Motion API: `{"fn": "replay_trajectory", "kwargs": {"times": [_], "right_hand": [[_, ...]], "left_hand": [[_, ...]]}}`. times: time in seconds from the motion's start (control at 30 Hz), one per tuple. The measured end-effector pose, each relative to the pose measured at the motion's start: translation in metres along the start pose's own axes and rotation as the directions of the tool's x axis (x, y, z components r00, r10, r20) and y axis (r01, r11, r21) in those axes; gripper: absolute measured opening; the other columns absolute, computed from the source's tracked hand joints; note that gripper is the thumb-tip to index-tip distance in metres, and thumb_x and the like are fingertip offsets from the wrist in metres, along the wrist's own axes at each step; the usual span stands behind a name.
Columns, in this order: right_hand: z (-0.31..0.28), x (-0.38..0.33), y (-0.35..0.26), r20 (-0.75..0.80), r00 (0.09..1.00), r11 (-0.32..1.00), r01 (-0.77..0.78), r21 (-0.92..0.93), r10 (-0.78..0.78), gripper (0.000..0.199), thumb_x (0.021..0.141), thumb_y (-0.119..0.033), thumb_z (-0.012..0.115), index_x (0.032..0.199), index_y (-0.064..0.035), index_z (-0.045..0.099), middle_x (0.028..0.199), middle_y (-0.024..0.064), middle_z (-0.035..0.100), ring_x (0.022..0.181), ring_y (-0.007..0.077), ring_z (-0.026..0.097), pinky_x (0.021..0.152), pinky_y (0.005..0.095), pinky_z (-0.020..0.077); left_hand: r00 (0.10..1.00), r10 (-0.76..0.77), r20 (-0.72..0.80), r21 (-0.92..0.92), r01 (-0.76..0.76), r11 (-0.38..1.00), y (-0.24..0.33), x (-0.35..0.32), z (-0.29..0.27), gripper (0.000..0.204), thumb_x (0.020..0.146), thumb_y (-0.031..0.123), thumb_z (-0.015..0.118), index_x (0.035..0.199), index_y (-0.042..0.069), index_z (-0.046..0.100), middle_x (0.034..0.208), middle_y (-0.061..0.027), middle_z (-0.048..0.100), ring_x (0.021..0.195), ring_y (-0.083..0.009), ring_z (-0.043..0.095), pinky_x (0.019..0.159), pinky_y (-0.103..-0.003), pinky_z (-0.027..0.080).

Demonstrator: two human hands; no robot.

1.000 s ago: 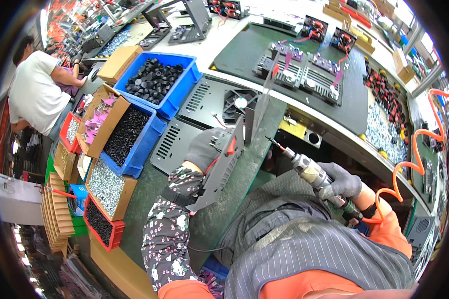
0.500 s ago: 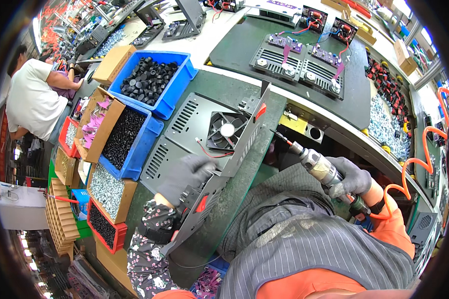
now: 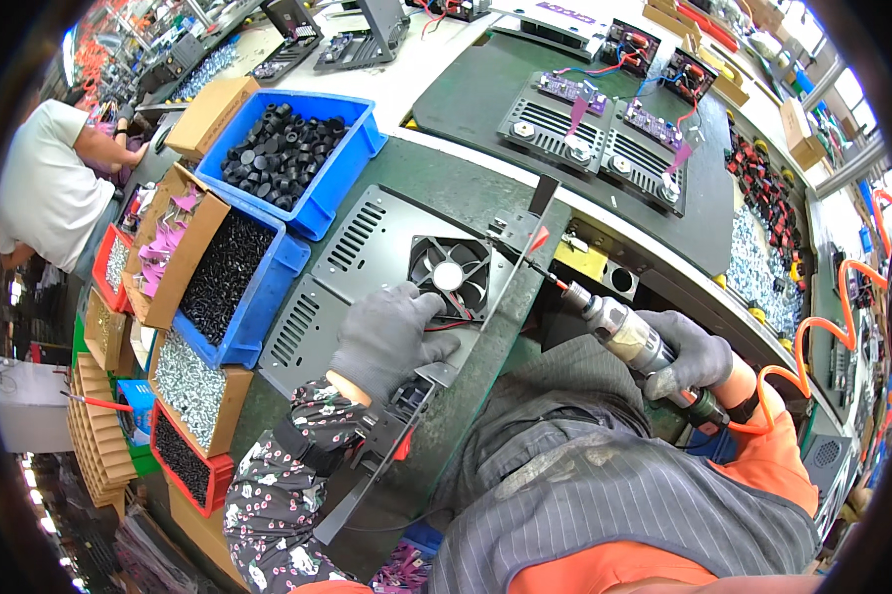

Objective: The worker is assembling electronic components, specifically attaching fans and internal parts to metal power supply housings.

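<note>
A dark grey sheet-metal case (image 3: 362, 238) with slotted vents lies before me, and a black cooling fan (image 3: 448, 275) with a pale hub is set in it. My left hand (image 3: 391, 332), in a grey glove, rests on the case beside the fan. Its thumb and fingers are apart, with nothing visible between them. My gloved right hand (image 3: 688, 354) grips an air screwdriver (image 3: 629, 335) fed by an orange coiled hose (image 3: 842, 287). The driver's long bit points left and reaches the raised side wall of the case; whether it touches a screw I cannot tell.
Left of the case stand a blue bin of black caps (image 3: 367, 148), a blue bin of black screws (image 3: 278, 287), and boxes of silver screws (image 3: 193, 386). Slotted panels with circuit boards (image 3: 594, 139) lie on the bench beyond. A person in white (image 3: 50, 188) works at the far left.
My left hand has moved up and right to beside the fan, its fingers now plainly apart. The case's side wall has shifted, and the driver's bit now meets it.
</note>
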State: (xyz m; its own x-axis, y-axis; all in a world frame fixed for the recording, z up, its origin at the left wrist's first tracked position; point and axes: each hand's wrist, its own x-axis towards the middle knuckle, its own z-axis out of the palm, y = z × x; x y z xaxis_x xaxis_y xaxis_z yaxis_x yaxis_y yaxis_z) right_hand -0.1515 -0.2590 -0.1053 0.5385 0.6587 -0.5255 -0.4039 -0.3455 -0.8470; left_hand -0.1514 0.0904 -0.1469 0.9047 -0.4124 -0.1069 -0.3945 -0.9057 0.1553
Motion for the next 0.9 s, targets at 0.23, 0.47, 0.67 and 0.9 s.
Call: {"fn": "replay_trajectory", "kwargs": {"times": [0.23,0.47,0.67,0.9], "right_hand": [[-0.008,0.013,-0.005,0.010,0.998,0.994,0.070,-0.086,-0.069,0.076,0.056,-0.035,0.084,0.114,0.0029,0.051,0.086,0.0022,0.057,0.075,0.0076,0.050,0.067,0.0250,0.0448],[-0.009,0.011,-0.011,0.022,0.999,0.999,-0.048,-0.024,0.048,0.079,0.054,-0.032,0.085,0.116,0.0019,0.049,0.087,0.0031,0.057,0.071,0.0084,0.054,0.062,0.0236,0.0461],[-0.009,0.010,-0.017,0.003,0.999,0.998,-0.031,-0.063,0.032,0.078,0.053,-0.029,0.087,0.114,0.0012,0.049,0.084,0.0024,0.056,0.069,0.0083,0.052,0.060,0.0233,0.0443],[-0.006,0.012,-0.030,0.021,0.997,0.996,-0.080,-0.037,0.081,0.076,0.056,-0.024,0.086,0.116,0.0011,0.048,0.085,0.0018,0.055,0.068,0.0073,0.051,0.059,0.0228,0.0431]], "left_hand": [[0.995,-0.016,-0.100,-0.047,0.011,0.999,0.006,0.008,-0.001,0.028,0.074,0.034,0.064,0.089,0.010,0.061,0.079,-0.0073,0.057,0.078,-0.0253,0.059,0.065,-0.038,0.048],[0.953,0.139,-0.269,0.047,-0.131,0.990,0.003,0.005,-0.024,0.016,0.078,0.023,0.059,0.079,0.008,0.056,0.069,-0.0082,0.052,0.067,-0.0263,0.056,0.059,-0.039,0.045],[0.965,-0.139,-0.224,-0.602,-0.025,0.798,-0.004,0.014,-0.042,0.023,0.083,0.023,0.052,0.084,0.002,0.063,0.078,-0.0159,0.060,0.073,-0.0341,0.058,0.066,-0.041,0.046],[0.960,-0.124,0.252,-0.943,0.273,0.193,0.007,0.023,-0.027,0.030,0.088,0.028,0.052,0.091,0.001,0.065,0.070,-0.0081,0.063,0.066,-0.0149,0.060,0.065,-0.030,0.048]]}}
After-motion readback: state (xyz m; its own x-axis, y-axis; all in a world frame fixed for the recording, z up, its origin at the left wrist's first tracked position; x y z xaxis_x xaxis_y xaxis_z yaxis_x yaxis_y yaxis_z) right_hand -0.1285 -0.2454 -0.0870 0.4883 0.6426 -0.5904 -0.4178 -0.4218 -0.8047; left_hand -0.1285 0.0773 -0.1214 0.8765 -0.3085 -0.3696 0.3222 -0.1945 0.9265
